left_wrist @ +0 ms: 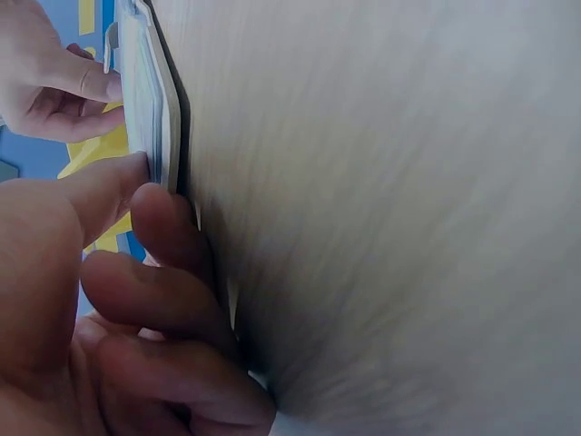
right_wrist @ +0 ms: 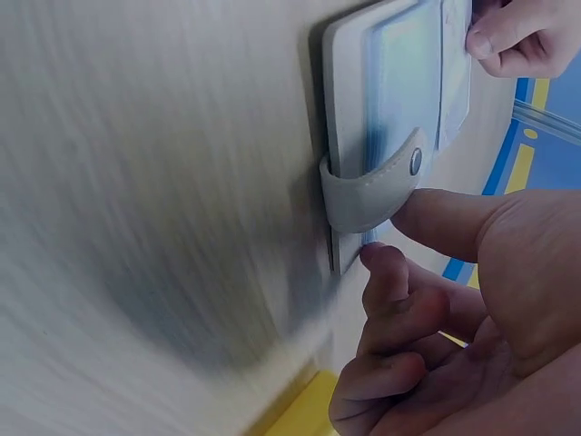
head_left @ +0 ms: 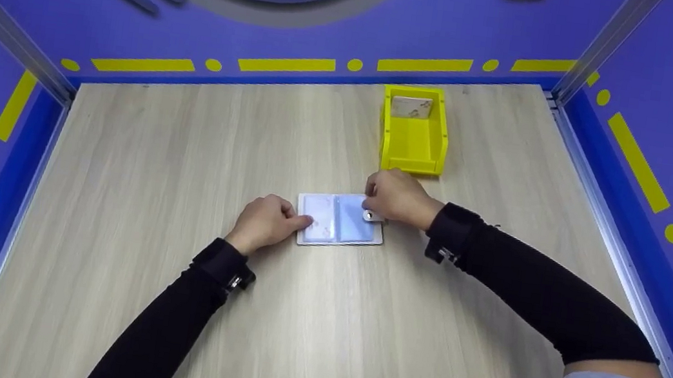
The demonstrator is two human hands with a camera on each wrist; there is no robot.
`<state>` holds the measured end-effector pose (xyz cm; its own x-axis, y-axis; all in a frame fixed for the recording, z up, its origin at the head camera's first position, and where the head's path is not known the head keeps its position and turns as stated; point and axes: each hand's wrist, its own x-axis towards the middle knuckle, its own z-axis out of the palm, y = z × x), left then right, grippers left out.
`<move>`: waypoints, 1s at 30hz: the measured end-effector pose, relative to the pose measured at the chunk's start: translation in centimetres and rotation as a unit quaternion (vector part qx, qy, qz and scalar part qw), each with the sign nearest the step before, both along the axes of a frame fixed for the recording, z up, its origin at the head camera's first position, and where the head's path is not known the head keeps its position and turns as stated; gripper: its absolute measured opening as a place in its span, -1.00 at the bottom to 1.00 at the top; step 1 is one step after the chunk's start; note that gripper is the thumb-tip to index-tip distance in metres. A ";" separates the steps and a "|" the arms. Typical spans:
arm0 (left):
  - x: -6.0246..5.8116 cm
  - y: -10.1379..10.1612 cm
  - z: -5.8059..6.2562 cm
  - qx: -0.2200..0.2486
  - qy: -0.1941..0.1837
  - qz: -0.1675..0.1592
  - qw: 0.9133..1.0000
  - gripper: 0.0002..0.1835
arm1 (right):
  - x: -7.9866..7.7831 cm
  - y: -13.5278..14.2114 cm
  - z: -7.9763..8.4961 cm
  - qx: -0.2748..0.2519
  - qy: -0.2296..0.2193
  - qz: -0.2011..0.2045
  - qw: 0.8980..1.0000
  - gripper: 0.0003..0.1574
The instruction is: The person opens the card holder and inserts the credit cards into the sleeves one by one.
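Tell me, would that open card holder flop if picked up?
The card holder would probably fold midway, lying open like a book. Its clear sleeves look glossy, so could be slippery. The snap strap curves over the edge, so it's likely bendy.

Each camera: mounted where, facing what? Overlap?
Head: worn on head, facing forward and down at the open card holder; left hand, right hand and black sleeves show.
Left wrist: on that wrist, facing the holder's edge; left hand near, right beyond.
Right wrist: on that wrist, facing the holder's strap; right hand near, left beyond.
Wrist views share the holder and both hands.
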<state>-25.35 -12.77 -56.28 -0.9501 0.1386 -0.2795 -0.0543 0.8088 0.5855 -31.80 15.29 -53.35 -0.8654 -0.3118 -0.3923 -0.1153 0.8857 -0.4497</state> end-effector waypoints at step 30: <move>-0.1 0.1 0.0 0.002 -0.007 0.000 1.000 -0.44 | 0.4 0.0 0.1 -0.061 0.091 0.040 0.993 -0.70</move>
<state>-25.44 -12.72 -56.32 -0.9460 0.1388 -0.2930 -0.0636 0.8068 0.5875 -31.39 15.25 -53.21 -0.8887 -0.4184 -0.1873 -0.2726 0.8108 -0.5180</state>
